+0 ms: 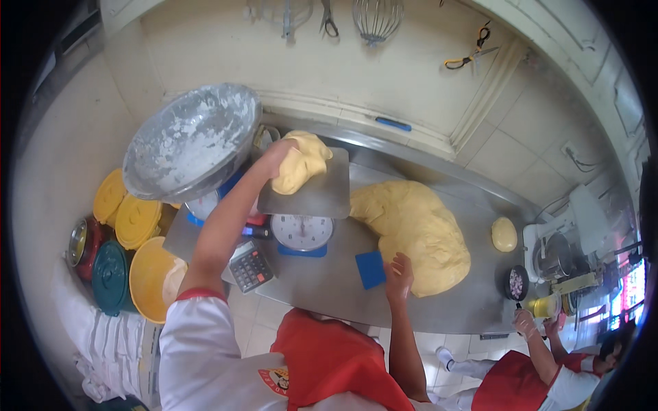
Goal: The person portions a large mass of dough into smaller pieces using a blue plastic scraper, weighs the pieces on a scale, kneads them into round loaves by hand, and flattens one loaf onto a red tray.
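Note:
On the square metal plate point(322, 195) of a dial scale point(301, 233) lies a lump of yellow dough point(303, 164), gripped at its left side by my left hand point(279, 156), whose fingers are partly hidden. My right hand point(399, 274) has its fingers apart and slightly curled, beside a large dough mass point(428, 240) and just right of a flat blue scraper point(370, 269) on the steel table point(329, 305). A small round dough piece point(504, 234) lies at the right. A calculator point(250, 267) sits below my left forearm.
A flour-dusted metal bowl point(192, 140) stands at back left, above lidded buckets point(137, 222) and an open yellow tub point(144, 281). Tools point(377, 17) hang on the wall. At right are a mixer point(576, 212) and a co-worker point(521, 383) holding a black pan point(516, 281).

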`<action>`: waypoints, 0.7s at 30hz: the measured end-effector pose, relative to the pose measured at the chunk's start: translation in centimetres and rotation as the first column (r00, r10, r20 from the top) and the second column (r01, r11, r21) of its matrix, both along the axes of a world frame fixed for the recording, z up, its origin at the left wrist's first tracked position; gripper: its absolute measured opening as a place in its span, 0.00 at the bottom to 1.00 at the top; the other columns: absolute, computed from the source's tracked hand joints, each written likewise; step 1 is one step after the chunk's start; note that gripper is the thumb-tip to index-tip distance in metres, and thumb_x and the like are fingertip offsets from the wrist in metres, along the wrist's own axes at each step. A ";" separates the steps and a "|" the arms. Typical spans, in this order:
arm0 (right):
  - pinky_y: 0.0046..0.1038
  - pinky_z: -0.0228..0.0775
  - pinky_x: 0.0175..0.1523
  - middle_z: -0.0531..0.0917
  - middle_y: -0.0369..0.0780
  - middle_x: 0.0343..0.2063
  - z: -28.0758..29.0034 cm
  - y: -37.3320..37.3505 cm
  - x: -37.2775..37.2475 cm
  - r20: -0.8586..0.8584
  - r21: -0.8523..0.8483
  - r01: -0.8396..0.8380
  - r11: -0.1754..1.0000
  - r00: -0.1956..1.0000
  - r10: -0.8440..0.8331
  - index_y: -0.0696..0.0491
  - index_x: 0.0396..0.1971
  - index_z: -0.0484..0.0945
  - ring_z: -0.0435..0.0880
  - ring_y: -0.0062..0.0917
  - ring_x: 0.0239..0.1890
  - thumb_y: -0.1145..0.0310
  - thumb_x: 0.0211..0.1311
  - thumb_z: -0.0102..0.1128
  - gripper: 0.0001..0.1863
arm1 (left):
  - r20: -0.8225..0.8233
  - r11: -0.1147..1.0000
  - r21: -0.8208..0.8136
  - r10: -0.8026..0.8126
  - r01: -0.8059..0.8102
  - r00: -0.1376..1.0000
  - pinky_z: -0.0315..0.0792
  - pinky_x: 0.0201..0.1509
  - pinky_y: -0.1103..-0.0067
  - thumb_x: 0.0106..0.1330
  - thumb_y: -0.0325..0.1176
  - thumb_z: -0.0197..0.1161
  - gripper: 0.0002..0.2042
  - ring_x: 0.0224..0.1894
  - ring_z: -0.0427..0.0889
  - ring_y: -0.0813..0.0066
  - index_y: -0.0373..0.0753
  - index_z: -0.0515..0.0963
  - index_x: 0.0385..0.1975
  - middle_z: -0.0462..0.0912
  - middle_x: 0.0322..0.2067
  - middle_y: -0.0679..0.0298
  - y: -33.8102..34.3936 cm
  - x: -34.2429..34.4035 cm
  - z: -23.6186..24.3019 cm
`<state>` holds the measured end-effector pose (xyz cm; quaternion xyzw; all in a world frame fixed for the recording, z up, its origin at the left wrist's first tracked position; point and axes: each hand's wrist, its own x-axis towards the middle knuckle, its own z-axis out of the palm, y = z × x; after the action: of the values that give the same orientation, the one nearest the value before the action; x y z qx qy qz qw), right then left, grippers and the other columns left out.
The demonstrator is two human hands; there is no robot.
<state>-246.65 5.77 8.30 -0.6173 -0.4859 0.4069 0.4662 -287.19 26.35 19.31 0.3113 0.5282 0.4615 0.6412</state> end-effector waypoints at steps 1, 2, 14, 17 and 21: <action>0.41 0.70 0.57 0.77 0.47 0.51 1.3 0.2 -0.2 0.000 0.026 0.015 1.000 1.000 -0.015 0.56 0.57 0.71 0.77 0.40 0.54 0.68 0.55 0.72 0.30 | 0.000 1.000 0.026 -0.015 0.015 1.000 0.78 0.52 0.58 0.65 0.43 0.54 0.25 0.46 0.84 0.53 0.33 0.72 0.56 0.81 0.48 0.48 0.0 1.0 0.7; 0.41 0.68 0.60 0.75 0.47 0.54 3.0 0.9 0.0 -0.124 0.064 -0.007 0.998 0.992 0.015 0.55 0.60 0.69 0.74 0.38 0.57 0.70 0.54 0.72 0.33 | 0.332 0.995 0.098 -0.047 0.015 0.942 0.79 0.52 0.58 0.66 0.44 0.50 0.25 0.46 0.84 0.53 0.33 0.72 0.57 0.81 0.49 0.47 -0.6 2.9 1.6; 0.46 0.69 0.64 0.76 0.47 0.56 14.2 2.5 3.6 -0.838 0.328 -0.285 0.900 0.352 0.417 0.55 0.65 0.63 0.78 0.42 0.57 0.64 0.53 0.68 0.39 | 0.524 0.739 0.174 -0.629 0.651 0.574 0.72 0.62 0.68 0.70 0.47 0.55 0.25 0.57 0.78 0.58 0.33 0.69 0.59 0.77 0.55 0.52 -10.1 22.8 7.4; 0.47 0.69 0.64 0.77 0.47 0.56 9.0 0.1 8.6 -0.981 0.041 -0.026 0.999 0.191 0.045 0.56 0.63 0.65 0.77 0.43 0.57 0.63 0.61 0.61 0.31 | 0.417 0.773 0.303 -0.633 0.557 0.652 0.68 0.66 0.62 0.70 0.58 0.53 0.37 0.64 0.70 0.55 0.36 0.56 0.69 0.67 0.64 0.52 -12.8 27.5 2.4; 0.46 0.70 0.63 0.78 0.46 0.55 5.4 -3.9 11.5 -0.989 -0.056 0.078 0.995 0.130 -0.066 0.57 0.61 0.68 0.77 0.41 0.58 0.62 0.65 0.58 0.27 | 0.276 0.861 -0.204 -0.406 0.466 0.871 0.69 0.64 0.56 0.64 0.68 0.51 0.44 0.65 0.70 0.54 0.40 0.55 0.70 0.66 0.66 0.52 -23.8 33.1 -6.0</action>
<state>-235.16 1.89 13.69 -0.2173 -0.0307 0.6875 0.6922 -254.06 2.53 13.27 0.2812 0.4246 0.2606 0.8202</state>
